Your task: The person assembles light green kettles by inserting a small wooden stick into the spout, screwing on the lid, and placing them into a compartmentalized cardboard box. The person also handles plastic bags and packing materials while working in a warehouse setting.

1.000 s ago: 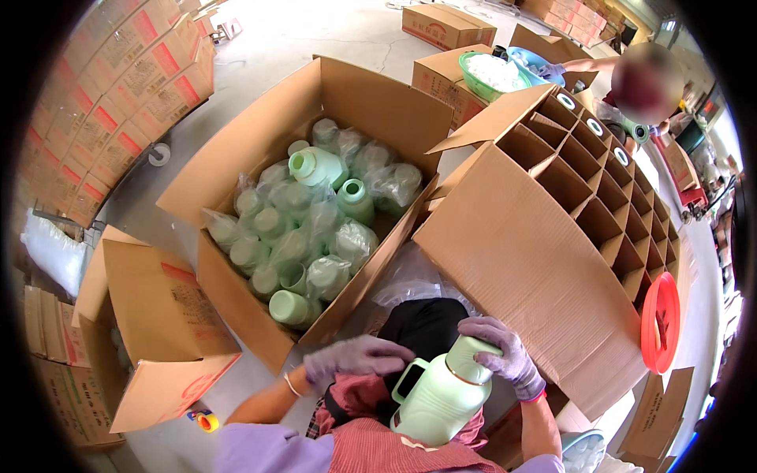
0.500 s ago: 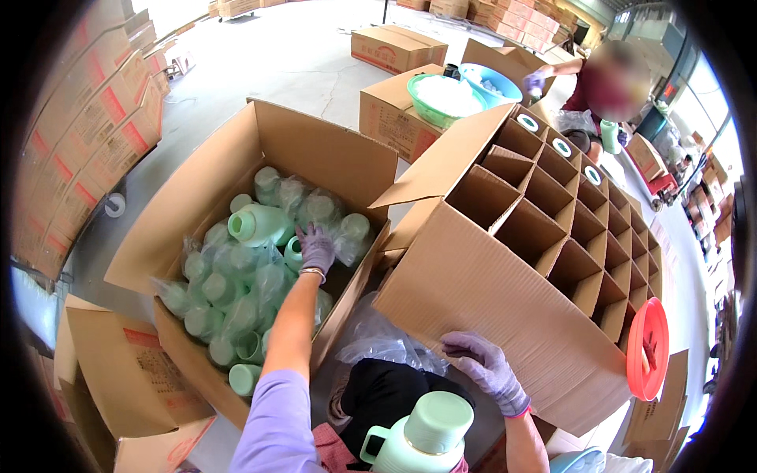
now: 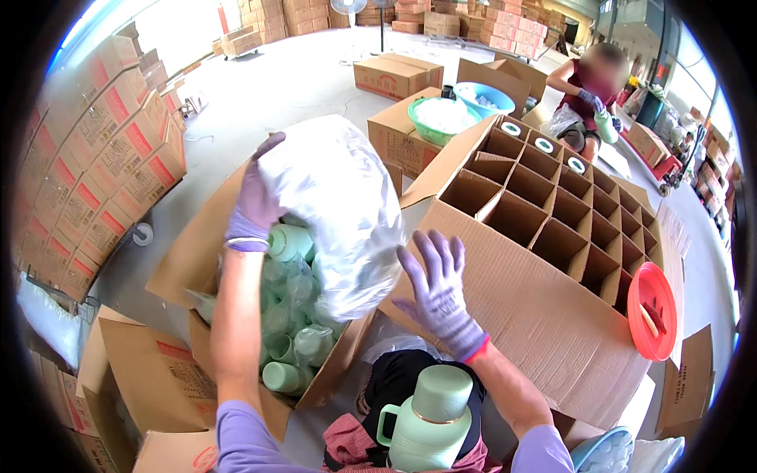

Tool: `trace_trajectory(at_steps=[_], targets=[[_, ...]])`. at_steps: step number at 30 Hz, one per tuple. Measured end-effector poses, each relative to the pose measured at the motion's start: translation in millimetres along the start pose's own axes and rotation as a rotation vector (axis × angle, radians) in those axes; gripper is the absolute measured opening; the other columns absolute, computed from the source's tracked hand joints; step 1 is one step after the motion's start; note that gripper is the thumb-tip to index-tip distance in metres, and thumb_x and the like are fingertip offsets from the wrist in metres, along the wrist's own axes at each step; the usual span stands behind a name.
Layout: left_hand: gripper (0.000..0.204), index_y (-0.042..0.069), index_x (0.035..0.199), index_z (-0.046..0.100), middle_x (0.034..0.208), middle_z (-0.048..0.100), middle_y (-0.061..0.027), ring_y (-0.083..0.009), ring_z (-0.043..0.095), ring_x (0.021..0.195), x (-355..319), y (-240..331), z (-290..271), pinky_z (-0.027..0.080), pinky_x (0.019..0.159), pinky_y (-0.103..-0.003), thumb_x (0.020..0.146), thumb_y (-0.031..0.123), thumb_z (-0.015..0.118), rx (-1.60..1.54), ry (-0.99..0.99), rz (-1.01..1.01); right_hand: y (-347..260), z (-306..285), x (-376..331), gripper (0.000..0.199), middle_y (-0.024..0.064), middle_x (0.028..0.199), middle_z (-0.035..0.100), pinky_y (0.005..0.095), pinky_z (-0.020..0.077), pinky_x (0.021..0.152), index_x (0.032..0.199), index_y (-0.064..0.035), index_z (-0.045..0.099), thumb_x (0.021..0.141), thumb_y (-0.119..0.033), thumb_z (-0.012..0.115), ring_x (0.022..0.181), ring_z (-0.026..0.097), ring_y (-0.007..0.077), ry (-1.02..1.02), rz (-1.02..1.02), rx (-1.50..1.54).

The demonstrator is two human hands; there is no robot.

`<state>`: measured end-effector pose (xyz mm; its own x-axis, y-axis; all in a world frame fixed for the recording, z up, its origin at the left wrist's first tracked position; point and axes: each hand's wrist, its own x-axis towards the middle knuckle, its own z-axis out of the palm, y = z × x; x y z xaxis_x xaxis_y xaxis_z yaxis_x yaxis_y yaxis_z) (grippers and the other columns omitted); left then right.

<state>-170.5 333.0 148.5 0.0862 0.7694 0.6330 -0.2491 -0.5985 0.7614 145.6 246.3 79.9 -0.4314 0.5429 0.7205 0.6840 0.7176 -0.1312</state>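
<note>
A large, puffed-out translucent white plastic bag [image 3: 339, 213] hangs over the open carton [image 3: 193, 240], pinched along its upper left edge by my gloved left hand [image 3: 260, 193]. Beneath it, mint-green plastic jug shells [image 3: 288, 378] lie heaped in the carton, several wrapped in clear film; the bag covers part of the heap. My gloved right hand [image 3: 438, 292] has its fingers spread, just right of the bag's lower part, in front of the divided carton [image 3: 552, 339]. A mint-green jug [image 3: 430, 430] with handle and cup-shaped lid stands upright at my lap.
White-ringed bottle tops [image 3: 544, 145] show in the divided carton's far cells. A red dish [image 3: 653, 311] sits at its right corner. Beyond stand a green basin [image 3: 444, 118] and a blue basin [image 3: 485, 98]. A co-worker [image 3: 587, 102] holds a mint-green bottle. Stacked cartons [image 3: 102, 181] line the left.
My left hand has left the jug shells and risen, lifting the plastic bag. My right hand has moved up and left, spreading its fingers. The co-worker's hands have come together at the bottle.
</note>
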Motion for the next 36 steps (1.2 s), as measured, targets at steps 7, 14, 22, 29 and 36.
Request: trace_trajectory(at_steps=[7, 14, 22, 29, 36], targets=[[0.074, -0.001, 0.151, 0.025, 0.15, 0.038, -0.0193, -0.0311, 0.042, 0.136, -118.9, 19.1, 154.9, 0.028, 0.117, -0.044, 0.098, 0.044, 0.052, 0.188, 0.242, 0.075, 8.2, 21.2, -4.3, 0.014, 0.0021, 0.084, 0.067, 0.0269, 0.0486, 0.072, 0.096, 0.0025, 0.064, 0.093, -0.01, 0.057, 0.081, 0.058, 0.0078, 0.085, 0.722, 1.071], [0.037, 0.003, 0.129, 0.06, 0.121, 0.065, -0.0115, -0.0247, 0.065, 0.106, -219.4, -42.3, 155.9, 0.051, 0.096, -0.037, 0.092, 0.007, 0.055, -0.809, 0.521, -0.394, 5.4, -26.3, -96.5, 0.012, 0.0162, 0.081, 0.059, 0.0401, 0.0511, 0.07, 0.084, -0.0023, 0.059, 0.079, -0.009, 0.068, 0.073, 0.06, 0.0335, -0.061, 0.511, 0.194], [0.055, 0.0, 0.139, 0.05, 0.118, 0.067, -0.0116, -0.0164, 0.061, 0.105, -332.0, -13.3, 194.7, 0.05, 0.093, -0.033, 0.097, 0.033, 0.057, -0.061, -0.055, -0.512, -77.9, -102.7, -238.0, 0.022, 0.016, 0.099, 0.06, 0.0394, 0.0478, 0.082, 0.098, 0.0019, 0.058, 0.089, -0.018, 0.062, 0.091, 0.058, 0.0297, 0.243, 0.672, 0.39], [0.041, -0.002, 0.135, 0.052, 0.117, 0.066, -0.0098, -0.0155, 0.061, 0.107, -376.1, 15.2, 201.6, 0.048, 0.094, -0.029, 0.099, 0.017, 0.053, 0.073, 0.017, -0.777, -110.5, -126.7, -300.8, 0.028, 0.0166, 0.103, 0.057, 0.0456, 0.046, 0.083, 0.095, -0.0027, 0.058, 0.068, -0.004, 0.065, 0.094, 0.056, 0.0357, -0.254, 0.545, 0.352], [0.038, 0.004, 0.131, 0.057, 0.116, 0.065, -0.0084, -0.0147, 0.059, 0.109, -454.1, 78.6, 167.1, 0.045, 0.098, -0.03, 0.095, 0.018, 0.06, 0.052, -0.404, -1.062, -134.7, -154.9, -343.9, 0.015, 0.0147, 0.092, 0.06, 0.0412, 0.0515, 0.074, 0.086, -0.0045, 0.063, 0.079, -0.018, 0.065, 0.085, 0.06, 0.0296, -0.723, 0.41, 0.589]])
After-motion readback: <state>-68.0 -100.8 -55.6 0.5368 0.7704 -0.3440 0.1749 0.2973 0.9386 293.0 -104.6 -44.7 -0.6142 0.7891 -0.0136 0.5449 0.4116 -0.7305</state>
